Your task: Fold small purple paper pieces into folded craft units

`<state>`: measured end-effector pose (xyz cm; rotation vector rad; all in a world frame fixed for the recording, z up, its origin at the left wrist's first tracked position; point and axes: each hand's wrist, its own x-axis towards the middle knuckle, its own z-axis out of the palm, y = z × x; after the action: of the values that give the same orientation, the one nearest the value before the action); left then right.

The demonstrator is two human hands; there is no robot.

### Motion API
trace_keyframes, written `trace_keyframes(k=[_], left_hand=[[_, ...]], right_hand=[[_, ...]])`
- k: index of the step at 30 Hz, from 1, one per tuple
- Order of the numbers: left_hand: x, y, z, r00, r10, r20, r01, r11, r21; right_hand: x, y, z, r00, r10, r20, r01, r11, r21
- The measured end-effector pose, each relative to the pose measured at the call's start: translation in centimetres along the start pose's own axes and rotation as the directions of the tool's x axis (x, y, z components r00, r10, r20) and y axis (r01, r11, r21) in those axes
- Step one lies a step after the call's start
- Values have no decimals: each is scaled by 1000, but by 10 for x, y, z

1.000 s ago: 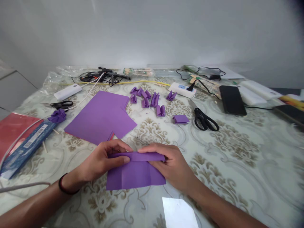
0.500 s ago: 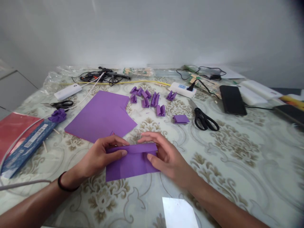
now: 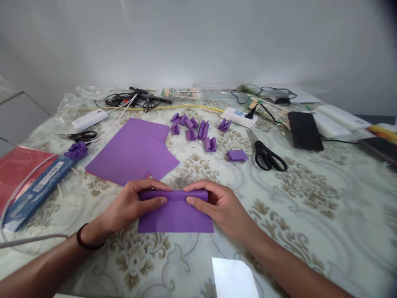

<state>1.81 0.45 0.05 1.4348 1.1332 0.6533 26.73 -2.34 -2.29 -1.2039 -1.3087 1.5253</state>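
A piece of purple paper (image 3: 176,219) lies flat on the patterned tablecloth in front of me, its far edge rolled over into a narrow fold. My left hand (image 3: 132,205) pinches the left part of that fold between thumb and fingers. On the right part, my right hand (image 3: 217,205) grips the fold the same way, thumb on the near side. Beyond my left hand are larger purple sheets (image 3: 130,149), with a bit of red at their edge. Several small folded purple paper pieces (image 3: 203,129) stand farther back, and a flatter folded piece (image 3: 237,155) rests to their right.
Black-handled scissors (image 3: 268,157) lie right of the folded pieces; a second pair (image 3: 82,135) is at left. A power strip (image 3: 238,117), a phone (image 3: 305,130) and cables stand at the back. A blue packet (image 3: 37,188) lies left, a white card (image 3: 234,277) near the front.
My right hand has shifted slightly left and closed its fingers onto the fold. The paper's right side has come down flat, and the far edge is now pressed into a tighter roll.
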Motion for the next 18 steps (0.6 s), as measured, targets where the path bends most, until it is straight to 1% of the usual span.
trace_keyframes(k=[2, 6, 11, 18], left_hand=[[0, -1, 0, 1000, -16, 1, 16, 999, -50], [0, -3, 0, 1000, 26, 7, -25, 997, -73], [0, -5, -1, 997, 74, 5, -74, 997, -22], [0, -7, -1, 988, 148, 33, -150, 987, 51]], right_hand=[[0, 0, 0, 1000, -14, -3, 14, 1000, 0], [0, -2, 1, 999, -32, -16, 32, 999, -7], [0, -3, 0, 999, -38, -15, 37, 999, -21], [0, -2, 1, 999, -43, 16, 44, 997, -69]])
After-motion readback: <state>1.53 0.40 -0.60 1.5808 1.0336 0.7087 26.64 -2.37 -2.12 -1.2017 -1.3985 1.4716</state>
